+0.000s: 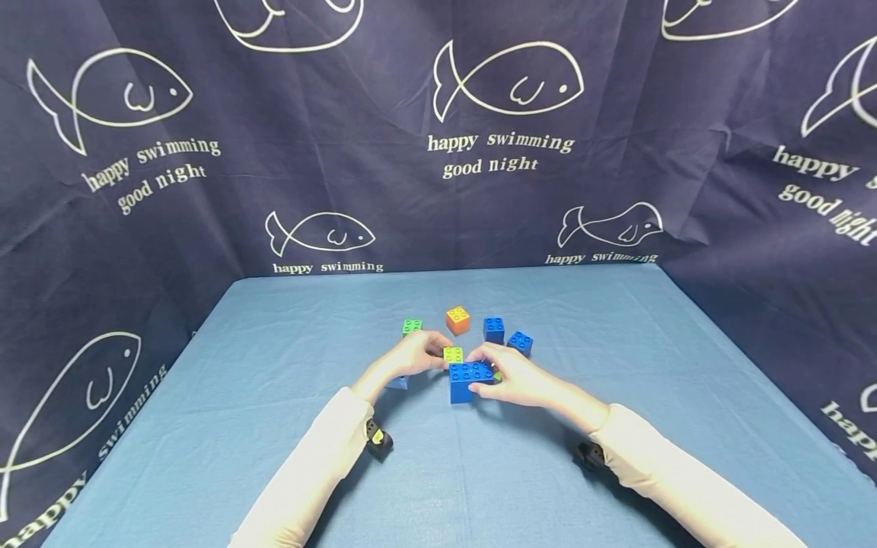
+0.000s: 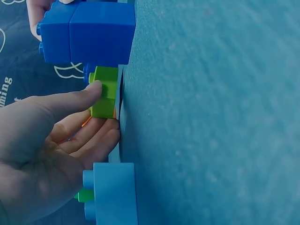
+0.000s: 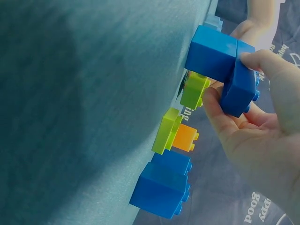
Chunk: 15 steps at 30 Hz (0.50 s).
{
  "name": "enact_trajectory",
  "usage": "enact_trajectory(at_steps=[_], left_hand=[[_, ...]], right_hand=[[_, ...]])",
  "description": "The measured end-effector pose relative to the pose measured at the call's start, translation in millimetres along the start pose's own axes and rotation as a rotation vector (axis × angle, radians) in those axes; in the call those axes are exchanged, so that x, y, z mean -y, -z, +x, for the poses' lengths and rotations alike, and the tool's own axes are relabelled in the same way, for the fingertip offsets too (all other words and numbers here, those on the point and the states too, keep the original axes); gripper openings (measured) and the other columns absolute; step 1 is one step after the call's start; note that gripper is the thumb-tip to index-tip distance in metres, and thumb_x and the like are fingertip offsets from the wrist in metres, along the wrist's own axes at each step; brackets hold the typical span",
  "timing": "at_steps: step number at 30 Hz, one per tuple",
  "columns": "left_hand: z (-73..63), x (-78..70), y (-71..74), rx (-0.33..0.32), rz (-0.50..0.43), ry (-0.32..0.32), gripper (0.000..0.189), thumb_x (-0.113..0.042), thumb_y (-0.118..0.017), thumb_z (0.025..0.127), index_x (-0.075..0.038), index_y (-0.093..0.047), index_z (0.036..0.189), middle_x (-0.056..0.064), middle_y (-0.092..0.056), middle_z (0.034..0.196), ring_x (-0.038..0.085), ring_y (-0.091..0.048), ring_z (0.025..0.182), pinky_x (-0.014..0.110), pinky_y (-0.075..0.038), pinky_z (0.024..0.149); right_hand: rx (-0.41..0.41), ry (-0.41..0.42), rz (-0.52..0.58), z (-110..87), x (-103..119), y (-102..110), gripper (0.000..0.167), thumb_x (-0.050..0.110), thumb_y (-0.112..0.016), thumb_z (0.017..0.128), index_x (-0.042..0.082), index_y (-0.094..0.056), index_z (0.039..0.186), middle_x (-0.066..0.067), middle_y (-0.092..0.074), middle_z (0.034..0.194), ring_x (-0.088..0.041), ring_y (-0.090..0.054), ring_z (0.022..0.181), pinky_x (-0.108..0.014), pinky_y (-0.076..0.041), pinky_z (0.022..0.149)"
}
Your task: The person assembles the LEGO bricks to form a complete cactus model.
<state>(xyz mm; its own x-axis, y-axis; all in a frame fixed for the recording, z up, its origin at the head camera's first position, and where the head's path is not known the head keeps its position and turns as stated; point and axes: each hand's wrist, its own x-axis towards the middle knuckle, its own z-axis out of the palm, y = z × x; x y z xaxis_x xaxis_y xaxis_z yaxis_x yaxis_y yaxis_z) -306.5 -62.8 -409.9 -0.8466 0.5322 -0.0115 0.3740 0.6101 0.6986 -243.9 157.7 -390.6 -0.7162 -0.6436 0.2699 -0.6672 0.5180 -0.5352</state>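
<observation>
My right hand (image 1: 512, 374) pinches a long blue toy brick (image 3: 241, 82) between thumb and fingers. The long brick lies on top of a taller blue brick (image 3: 211, 54), sticking out past one side of it. Just left of this stack, my left hand (image 1: 419, 353) holds a lime green brick (image 2: 104, 91), thumb on its studded side and fingers behind. Another lime green brick (image 3: 167, 131) lies on its side by the right hand, partly covered by it in the head view. A light blue brick (image 2: 115, 194) stands below the left hand.
Farther back on the blue cloth-covered table (image 1: 438, 472) are an orange brick (image 1: 457, 320), a green brick (image 1: 412, 326) partly behind the left hand, and two blue bricks, one upright (image 1: 493, 329) and one turned (image 1: 521, 343). A dark fish-print curtain (image 1: 384, 167) surrounds the table.
</observation>
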Motion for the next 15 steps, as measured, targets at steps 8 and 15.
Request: enact_trajectory(at_steps=[8, 15], left_hand=[[-4.5, 2.4, 3.2, -0.049, -0.063, 0.008, 0.028, -0.010, -0.070, 0.083, -0.004, -0.064, 0.110, 0.011, -0.069, 0.103, 0.022, -0.066, 0.097, 0.033, -0.052, 0.084], [-7.9, -0.8, 6.0, -0.088, -0.055, -0.018, 0.032, -0.015, -0.071, 0.083, -0.004, -0.063, 0.112, 0.011, -0.068, 0.105, 0.023, -0.065, 0.097, 0.035, -0.052, 0.086]], right_hand=[[-0.008, -0.008, -0.009, 0.3, 1.1, -0.5, 0.030, 0.018, -0.071, 0.082, 0.006, -0.058, 0.106, -0.006, -0.063, 0.106, -0.017, -0.057, 0.093, -0.032, -0.049, 0.083], [-0.017, -0.004, -0.019, 0.6, 0.8, -0.9, 0.030, 0.020, -0.070, 0.084, 0.006, -0.059, 0.108, -0.007, -0.063, 0.107, -0.017, -0.057, 0.095, -0.033, -0.049, 0.084]])
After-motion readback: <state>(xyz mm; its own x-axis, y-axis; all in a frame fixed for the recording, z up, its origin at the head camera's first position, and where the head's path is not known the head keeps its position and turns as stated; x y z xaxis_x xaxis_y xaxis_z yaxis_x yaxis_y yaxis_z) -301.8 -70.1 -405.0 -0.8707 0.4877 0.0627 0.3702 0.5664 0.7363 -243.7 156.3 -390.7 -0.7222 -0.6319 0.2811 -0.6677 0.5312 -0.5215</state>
